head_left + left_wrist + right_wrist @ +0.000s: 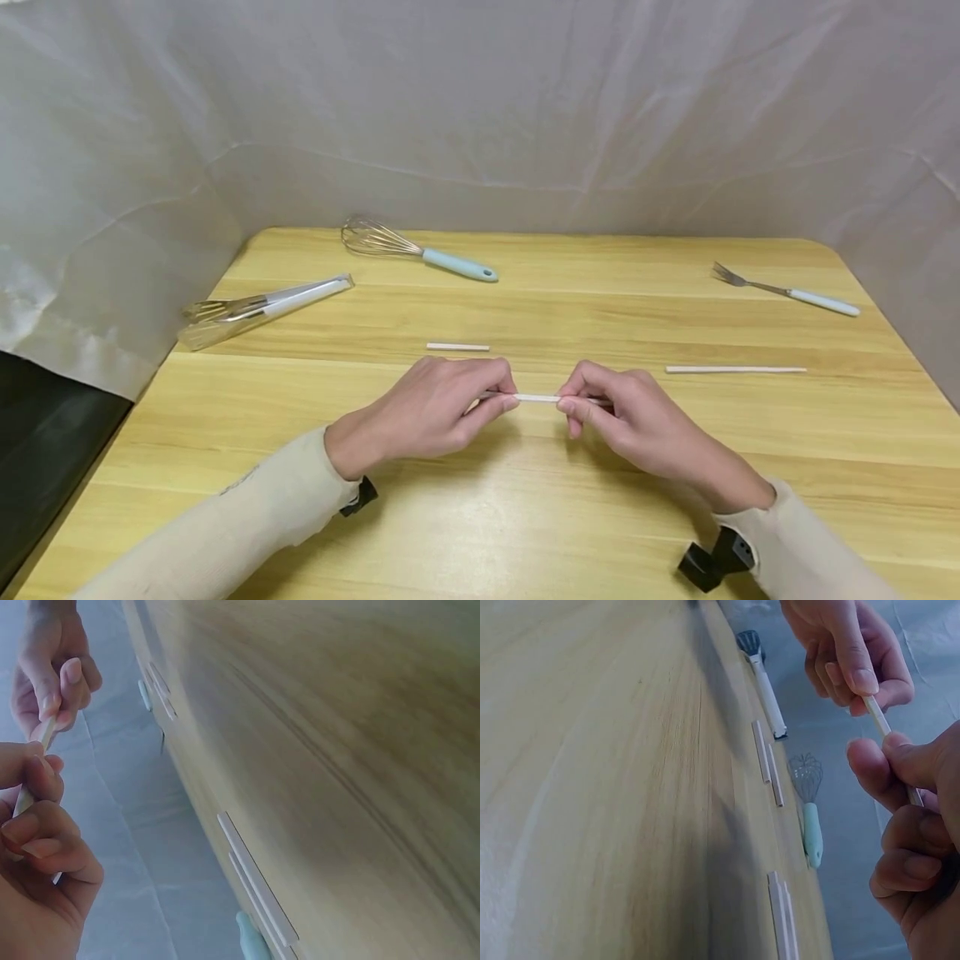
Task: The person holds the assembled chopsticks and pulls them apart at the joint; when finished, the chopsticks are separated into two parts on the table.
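Both hands hold one thin, pale wooden chopstick [537, 398] level above the table. My left hand [442, 406] pinches it near its left part between thumb and fingers. Gripping it the same way from the other side is my right hand [637, 417]. A short bare length of the stick shows between the thumbs, and its ends are partly hidden by the fingers. Beyond the left hand lies a short pale stick piece [457, 347]. Past the right hand is a longer pale stick [736, 369]. The wrist views show two pale sticks [760, 751] side by side on the left.
At the back stands out a whisk [420, 248] with a light blue handle. Tongs in a clear wrapper [266, 310] lie at the left edge, and a fork [784, 290] lies at the back right. Grey cloth [525, 108] hangs behind the wooden table [480, 517].
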Demonstrator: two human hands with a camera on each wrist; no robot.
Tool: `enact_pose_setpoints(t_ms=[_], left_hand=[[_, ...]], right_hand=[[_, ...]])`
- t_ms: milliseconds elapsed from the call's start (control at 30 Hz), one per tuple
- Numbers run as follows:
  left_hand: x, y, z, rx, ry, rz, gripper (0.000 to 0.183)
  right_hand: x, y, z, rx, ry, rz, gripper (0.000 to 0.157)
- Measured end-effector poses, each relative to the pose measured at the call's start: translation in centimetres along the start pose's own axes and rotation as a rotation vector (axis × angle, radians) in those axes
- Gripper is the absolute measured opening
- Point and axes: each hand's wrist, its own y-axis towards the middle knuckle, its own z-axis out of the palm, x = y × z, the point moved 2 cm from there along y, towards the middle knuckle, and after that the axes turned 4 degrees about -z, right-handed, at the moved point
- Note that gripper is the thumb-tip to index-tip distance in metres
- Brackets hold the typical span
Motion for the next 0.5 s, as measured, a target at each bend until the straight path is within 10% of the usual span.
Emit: enact_pose_setpoints(t_ms=[500], left_hand=[[-0.12, 0.08, -0.18, 0.059, -0.101, -0.108, 0.01]], right_hand=[[0.85, 0.02, -0.25, -0.013, -0.076, -0.031, 0.011]])
